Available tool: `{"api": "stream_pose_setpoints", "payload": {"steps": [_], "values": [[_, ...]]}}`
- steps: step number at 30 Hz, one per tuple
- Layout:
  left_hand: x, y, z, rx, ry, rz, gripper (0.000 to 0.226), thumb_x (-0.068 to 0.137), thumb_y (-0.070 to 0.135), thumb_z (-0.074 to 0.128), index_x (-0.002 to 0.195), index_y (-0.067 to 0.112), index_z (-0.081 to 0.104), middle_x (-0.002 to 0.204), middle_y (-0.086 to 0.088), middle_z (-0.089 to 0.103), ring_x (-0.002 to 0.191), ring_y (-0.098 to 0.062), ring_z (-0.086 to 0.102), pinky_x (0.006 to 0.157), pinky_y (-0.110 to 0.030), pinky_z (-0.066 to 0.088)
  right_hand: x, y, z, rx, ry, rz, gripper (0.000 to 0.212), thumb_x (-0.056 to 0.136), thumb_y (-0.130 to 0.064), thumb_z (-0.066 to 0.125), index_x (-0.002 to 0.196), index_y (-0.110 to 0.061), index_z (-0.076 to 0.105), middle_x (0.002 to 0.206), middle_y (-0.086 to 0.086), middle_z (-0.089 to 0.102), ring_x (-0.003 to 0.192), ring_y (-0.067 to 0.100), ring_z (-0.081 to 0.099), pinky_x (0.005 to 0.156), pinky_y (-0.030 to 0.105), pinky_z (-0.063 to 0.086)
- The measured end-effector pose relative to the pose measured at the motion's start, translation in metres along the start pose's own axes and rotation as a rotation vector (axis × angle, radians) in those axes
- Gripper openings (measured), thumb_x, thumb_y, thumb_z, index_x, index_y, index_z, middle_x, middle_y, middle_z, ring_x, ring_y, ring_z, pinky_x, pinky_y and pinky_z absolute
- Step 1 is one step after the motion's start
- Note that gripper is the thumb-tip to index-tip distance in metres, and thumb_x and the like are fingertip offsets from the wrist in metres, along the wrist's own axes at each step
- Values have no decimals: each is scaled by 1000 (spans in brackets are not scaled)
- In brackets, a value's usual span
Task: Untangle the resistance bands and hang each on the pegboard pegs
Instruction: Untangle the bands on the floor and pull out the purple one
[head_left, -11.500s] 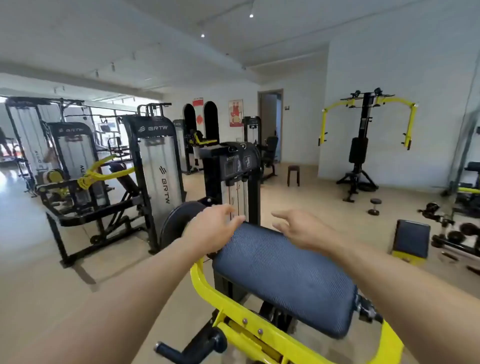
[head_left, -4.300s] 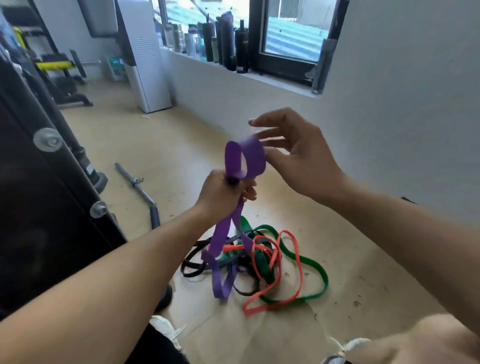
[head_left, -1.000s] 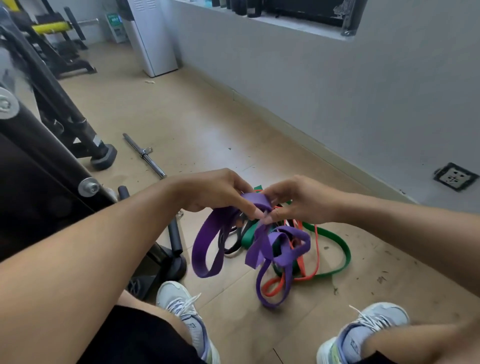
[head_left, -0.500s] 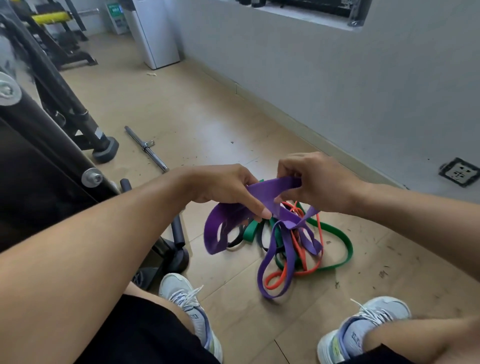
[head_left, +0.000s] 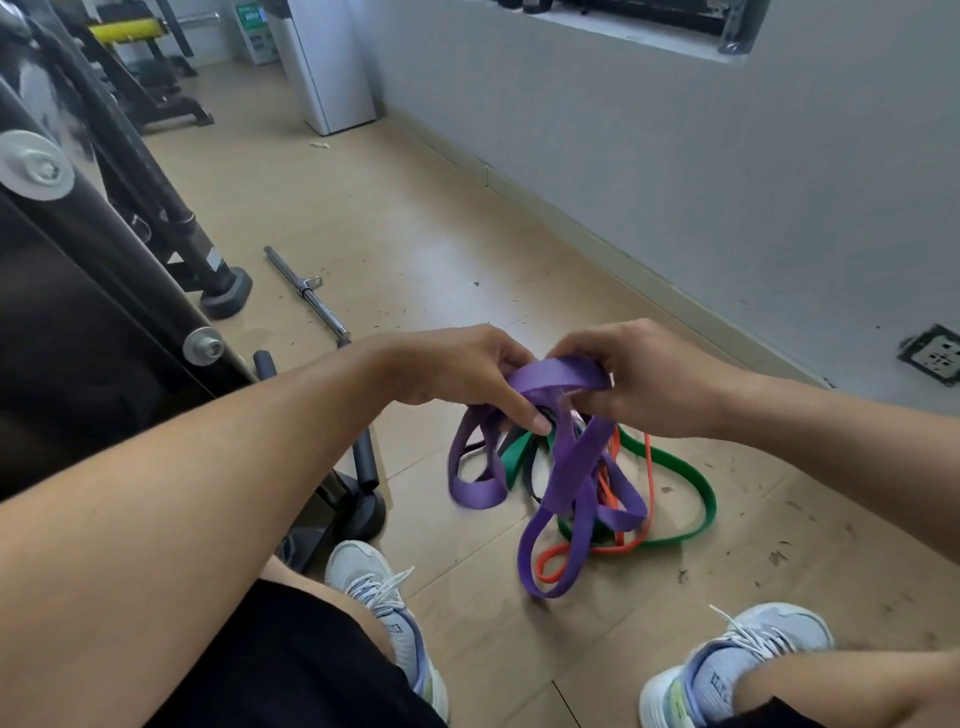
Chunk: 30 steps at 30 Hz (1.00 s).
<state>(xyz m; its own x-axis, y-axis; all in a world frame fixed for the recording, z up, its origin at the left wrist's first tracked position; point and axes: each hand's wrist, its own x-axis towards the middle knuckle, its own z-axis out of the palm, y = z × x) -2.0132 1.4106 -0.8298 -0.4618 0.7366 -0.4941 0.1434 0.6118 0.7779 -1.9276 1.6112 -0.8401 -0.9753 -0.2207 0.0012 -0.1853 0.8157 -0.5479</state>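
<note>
Centrally, both hands are gripping the purple band (head_left: 566, 457): the left hand (head_left: 457, 371) is pinching a fold, the right hand (head_left: 644, 379) is curling round the upper loop. Its lower loops are hanging into the tangle of green band (head_left: 691, 473) and orange band (head_left: 558, 564) lying on the floor (head_left: 415, 234), lower centre of frame, between two sneakers.

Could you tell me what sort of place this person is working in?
Most likely a gym. Black exercise machine frames stand on the left, a loose steel bar lies on the floor, and a tangle of resistance bands sits between the person's feet.
</note>
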Motion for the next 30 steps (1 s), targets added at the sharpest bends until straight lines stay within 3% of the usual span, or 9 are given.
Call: {"api": "stream_pose_setpoints", "payload": {"steps": [5, 9, 14, 17, 20, 22, 24, 27, 30], "values": [[0, 0, -1, 23, 102, 16, 33, 76, 11, 88, 103, 9, 69, 82, -3, 74, 74, -16, 67, 70, -25, 52, -1, 2, 7, 88, -77, 100, 60, 76, -27, 91, 126, -32, 59, 90, -9, 68, 82, 12, 67, 80, 34, 57], [-1, 5, -1, -1, 178, 100, 33, 78, 2, 83, 106, 6, 66, 87, -9, 76, 74, -15, 69, 67, -20, 52, 1, 7, 20, 84, -99, 143, 42, 74, -42, 90, 108, -28, 69, 99, -5, 67, 91, 14, 64, 85, 40, 56], [-5, 12, -7, -215, 318, 293, 26, 79, -14, 70, 93, 6, 62, 75, -5, 67, 67, -15, 61, 63, -20, 49, 7, 19, 26, 189, -39, 217, 34, 73, -51, 87, 96, -31, 72, 101, -8, 69, 97, 13, 67, 91, 43, 57], [-6, 13, -13, -409, 435, 372, 26, 70, -11, 64, 89, 7, 61, 72, -6, 63, 68, -21, 60, 63, -21, 50, 8, 26, 26, 344, -30, 287, 39, 73, -42, 91, 100, -27, 67, 91, -6, 76, 89, 16, 73, 92, 46, 59], [-7, 14, -17, -424, 493, 369, 23, 67, -5, 64, 84, 10, 62, 73, -6, 62, 75, -24, 60, 69, -26, 51, 12, 24, 22, 284, -11, 320, 49, 69, -43, 92, 105, -27, 64, 89, -4, 75, 84, 19, 73, 84, 44, 60], [-9, 12, -22, -299, 509, 286, 20, 77, -6, 68, 87, 10, 62, 77, -11, 63, 76, -21, 60, 74, -30, 50, 13, 20, 16, 237, 5, 318, 40, 73, -39, 89, 98, -26, 60, 82, -6, 69, 73, 16, 67, 75, 38, 57], [-12, 4, -27, -11, 480, 127, 21, 81, 11, 81, 91, 12, 63, 87, -19, 68, 77, -20, 61, 74, -33, 46, 10, 16, 6, 247, 36, 286, 28, 81, -24, 82, 87, -21, 55, 73, -6, 57, 63, 12, 53, 66, 32, 46], [-14, -3, -20, 290, 384, -70, 51, 68, 41, 92, 105, 24, 61, 97, 0, 71, 82, -16, 68, 70, -29, 52, 8, 4, -4, 248, 31, 209, 26, 83, -10, 78, 92, -21, 56, 77, -5, 61, 58, 7, 53, 60, 27, 45], [-10, 8, -4, 317, 389, 48, 62, 66, 37, 93, 114, 31, 55, 104, 14, 67, 92, -7, 67, 77, -28, 54, 10, -13, -3, 196, 18, 169, 41, 79, -15, 81, 100, -30, 48, 93, -3, 66, 75, 14, 63, 66, 35, 55]]}}
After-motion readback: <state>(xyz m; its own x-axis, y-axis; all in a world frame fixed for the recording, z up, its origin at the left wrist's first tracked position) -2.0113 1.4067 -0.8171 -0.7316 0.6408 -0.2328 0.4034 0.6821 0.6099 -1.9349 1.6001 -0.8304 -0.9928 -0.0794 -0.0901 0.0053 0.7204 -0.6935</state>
